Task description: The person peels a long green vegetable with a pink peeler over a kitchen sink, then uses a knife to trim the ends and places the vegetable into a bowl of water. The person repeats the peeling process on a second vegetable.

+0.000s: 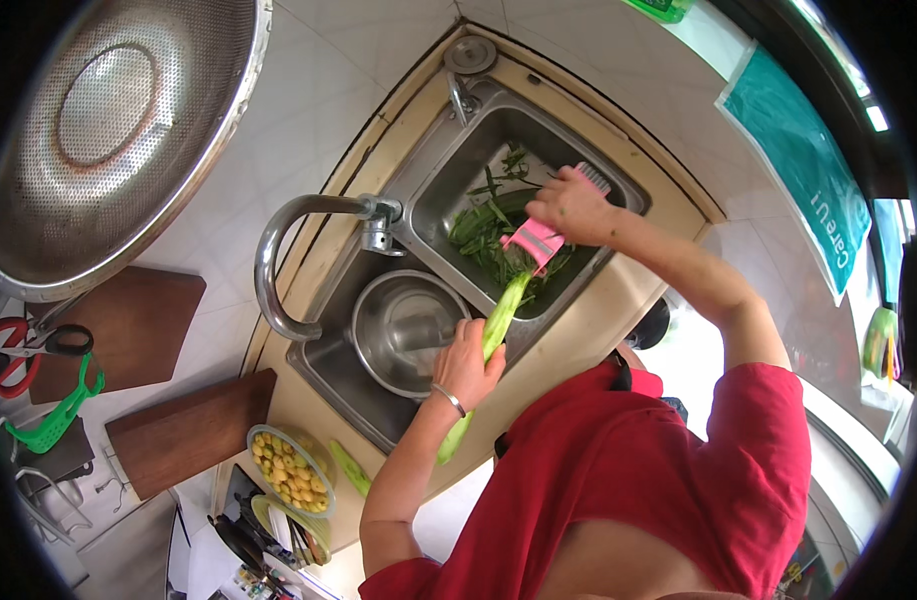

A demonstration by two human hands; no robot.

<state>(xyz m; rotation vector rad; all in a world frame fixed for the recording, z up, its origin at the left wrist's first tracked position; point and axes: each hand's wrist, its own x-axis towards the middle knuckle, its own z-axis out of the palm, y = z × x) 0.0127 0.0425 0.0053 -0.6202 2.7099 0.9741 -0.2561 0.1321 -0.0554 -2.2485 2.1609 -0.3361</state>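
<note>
My left hand (467, 365), with a silver bangle at the wrist, grips a long, pale green peeled vegetable (502, 319) around its middle. The upper end of this vegetable points at the right sink basin. Closed around a pink peeler (537, 241) is my right hand (576, 206), over that basin. The peeler's blade end is close by the vegetable's tip; whether it touches is hard to tell. Green peelings (477, 225) lie in the basin below. A steel bowl (409, 334) stands in the left basin. Another green vegetable piece (349, 466) rests on the counter.
A curved chrome faucet (267, 262) arches over the left basin. Beside the sink stands a bowl of small yellow fruits (289, 472), near a dark wooden board (195, 431). A large perforated steel colander (158, 142) hangs at the upper left. Scissors (34, 349) hang lower down.
</note>
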